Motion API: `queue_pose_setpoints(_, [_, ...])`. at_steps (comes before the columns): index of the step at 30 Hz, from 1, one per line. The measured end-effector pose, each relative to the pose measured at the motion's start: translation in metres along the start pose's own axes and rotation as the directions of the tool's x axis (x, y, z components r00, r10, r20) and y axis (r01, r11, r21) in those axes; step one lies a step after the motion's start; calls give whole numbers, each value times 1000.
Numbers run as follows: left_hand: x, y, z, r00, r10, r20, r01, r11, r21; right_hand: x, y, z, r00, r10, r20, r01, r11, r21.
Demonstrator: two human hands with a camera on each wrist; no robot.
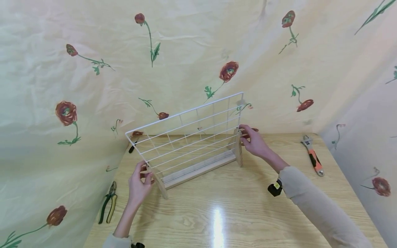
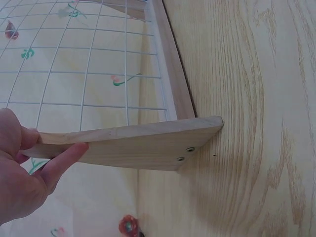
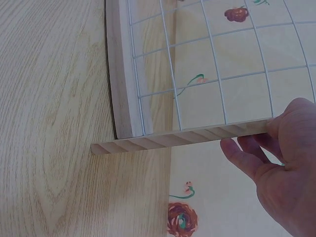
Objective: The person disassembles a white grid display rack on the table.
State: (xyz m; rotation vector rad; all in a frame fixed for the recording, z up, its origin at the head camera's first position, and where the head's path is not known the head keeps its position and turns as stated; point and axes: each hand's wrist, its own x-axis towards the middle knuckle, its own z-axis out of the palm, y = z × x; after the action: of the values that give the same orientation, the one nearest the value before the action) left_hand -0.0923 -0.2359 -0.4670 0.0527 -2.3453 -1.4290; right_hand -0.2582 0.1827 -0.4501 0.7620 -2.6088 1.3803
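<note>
A white wire grid rises from a wooden base bar on the table, between two wooden side panels. It slants up from left to right in the head view. At the left end, my left hand pinches the upper part of the left panel between thumb and fingers. Two screw heads show on that panel's outer face, near the bar. My right hand pinches the upper end of the right panel, its thumb and fingers on opposite sides of the wood.
Pliers with dark and yellowish handles lie at the table's left edge. Behind them is a tool with a black handle. An adjustable wrench with an orange and black grip lies at the right. Flower-patterned sheeting hangs around the table.
</note>
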Motion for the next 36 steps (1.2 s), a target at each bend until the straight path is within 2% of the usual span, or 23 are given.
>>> queue_pose_setpoints(7, [-5, 1, -3, 1000, 1, -25, 0, 1000, 28, 2, 0, 4, 1000, -24, 1, 24, 999, -42])
queue_pose_setpoints(13, [-8, 1, -6, 999, 18, -43, -17, 1000, 19, 4, -2, 7, 1000, -29, -1, 29, 999, -34])
queue_pose_setpoints(17, [-11, 20, -9, 998, 19, -54, -17, 999, 27, 5, -3, 9, 999, -34, 3, 34, 999, -19])
queue_pose_setpoints(19, [-12, 23, -9, 998, 16, -57, -14, 1000, 27, 6, -4, 9, 999, -38, 5, 38, 999, -15])
queue_pose_setpoints(21, [-12, 20, -10, 998, 17, -56, -16, 1000, 27, 7, -3, 11, 999, -42, 6, 42, 999, -11])
queue_pose_setpoints(25, [-13, 0, -11, 999, -4, -53, 5, 1000, 3, 8, -3, 13, 999, -44, -1, 44, 999, -6])
queue_pose_setpoints(31, [-16, -2, -14, 998, -4, -55, 4, 1000, 5, 10, -4, 17, 999, -47, -2, 47, 999, -15])
queue_pose_setpoints(36, [-19, 0, -16, 997, -31, -65, 32, 999, 13, 13, -4, 20, 999, -47, 6, 47, 999, -13])
